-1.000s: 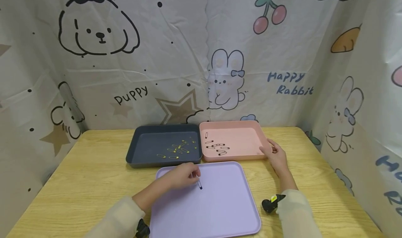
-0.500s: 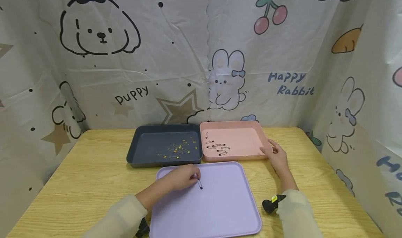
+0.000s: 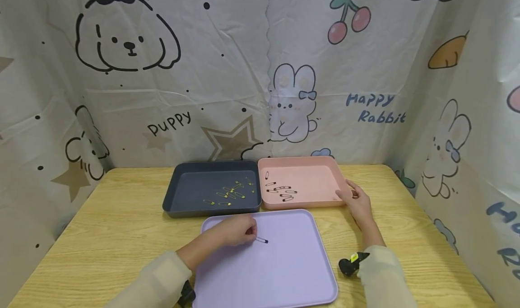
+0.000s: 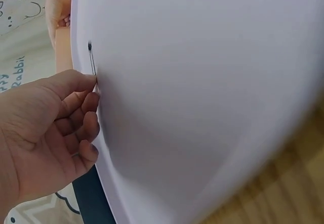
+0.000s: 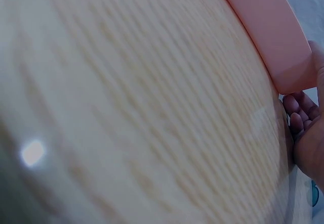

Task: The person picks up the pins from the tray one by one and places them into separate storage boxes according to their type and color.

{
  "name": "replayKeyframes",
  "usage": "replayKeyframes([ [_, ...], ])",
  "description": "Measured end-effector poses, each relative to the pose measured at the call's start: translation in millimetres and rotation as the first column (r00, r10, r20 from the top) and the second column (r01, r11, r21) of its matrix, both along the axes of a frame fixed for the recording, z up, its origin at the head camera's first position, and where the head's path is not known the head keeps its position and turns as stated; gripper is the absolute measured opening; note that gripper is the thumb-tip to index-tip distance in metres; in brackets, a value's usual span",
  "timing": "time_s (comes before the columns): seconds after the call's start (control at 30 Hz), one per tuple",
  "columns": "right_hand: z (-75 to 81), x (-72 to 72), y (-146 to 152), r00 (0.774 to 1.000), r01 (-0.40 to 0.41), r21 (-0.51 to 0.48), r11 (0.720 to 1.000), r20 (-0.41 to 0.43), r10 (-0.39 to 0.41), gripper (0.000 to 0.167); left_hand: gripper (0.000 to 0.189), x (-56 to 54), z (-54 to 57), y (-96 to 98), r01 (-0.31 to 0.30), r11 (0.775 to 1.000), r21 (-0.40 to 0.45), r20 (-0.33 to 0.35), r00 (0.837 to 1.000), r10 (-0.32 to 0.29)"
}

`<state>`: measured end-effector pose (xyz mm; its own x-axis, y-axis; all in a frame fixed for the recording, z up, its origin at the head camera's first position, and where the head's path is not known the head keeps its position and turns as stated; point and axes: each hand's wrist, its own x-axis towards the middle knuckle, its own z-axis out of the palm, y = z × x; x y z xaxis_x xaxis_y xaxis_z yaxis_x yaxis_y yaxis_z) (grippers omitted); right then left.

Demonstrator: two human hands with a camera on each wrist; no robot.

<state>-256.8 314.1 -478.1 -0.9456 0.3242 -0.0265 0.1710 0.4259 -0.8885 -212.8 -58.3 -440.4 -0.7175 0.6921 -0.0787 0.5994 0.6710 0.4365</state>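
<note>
My left hand (image 3: pixel 237 230) pinches a black-ended safety pin (image 3: pixel 262 240) between thumb and forefinger, over the upper part of the lilac tray (image 3: pixel 284 272). In the left wrist view the safety pin (image 4: pixel 92 57) sticks out past the fingertips, its dark end away from the hand. Whether it touches the tray I cannot tell. My right hand (image 3: pixel 358 204) grips the front right corner of the pink tray (image 3: pixel 317 177), thumb on the rim and fingers curled by the outer wall. Several black-ended safety pins (image 3: pixel 282 188) lie in the pink tray's left part.
Left of the pink tray and against it stands a dark grey tray (image 3: pixel 195 186) with several yellow safety pins (image 3: pixel 230 192) in its right half. Both are behind the lilac tray on the wooden table (image 3: pixel 122 235). A printed cloth (image 3: pixel 227 82) hangs behind and at the sides.
The safety pin in my left hand has swung from pointing towards the front to pointing right. The left hand has turned and dropped slightly. My right hand stays at the pink tray.
</note>
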Motion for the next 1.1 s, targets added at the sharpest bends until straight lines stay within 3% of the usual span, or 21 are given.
replayKeyframes([
  [0.17, -1.9, 0.1, 0.4, 1.000, 0.000, 0.002, 1.000, -0.006, 0.000, 0.068, 0.012, -0.4, -1.5, 2.2, -0.005, 1.000, -0.008, 0.054, 0.999, 0.005],
  [0.53, -0.9, 1.2, 0.0, 1.000, 0.001, -0.004, 1.000, -0.014, -0.001, 0.067, 0.003, -1.4, -0.8, 3.9, 0.037, 0.999, -0.009, 0.022, 0.999, -0.037],
  [0.83, 0.0, 0.3, -1.0, 1.000, 0.010, -0.027, 1.000, -0.015, -0.010, 0.065, 0.004, -0.5, 9.8, 5.5, 0.078, 0.996, -0.036, 0.057, 0.995, -0.076],
  [1.1, -0.5, 0.4, -1.4, 1.000, 0.011, -0.034, 0.999, -0.014, -0.011, 0.066, 0.008, -2.7, 7.7, 5.7, 0.092, 0.995, -0.040, 0.098, 0.991, -0.088],
])
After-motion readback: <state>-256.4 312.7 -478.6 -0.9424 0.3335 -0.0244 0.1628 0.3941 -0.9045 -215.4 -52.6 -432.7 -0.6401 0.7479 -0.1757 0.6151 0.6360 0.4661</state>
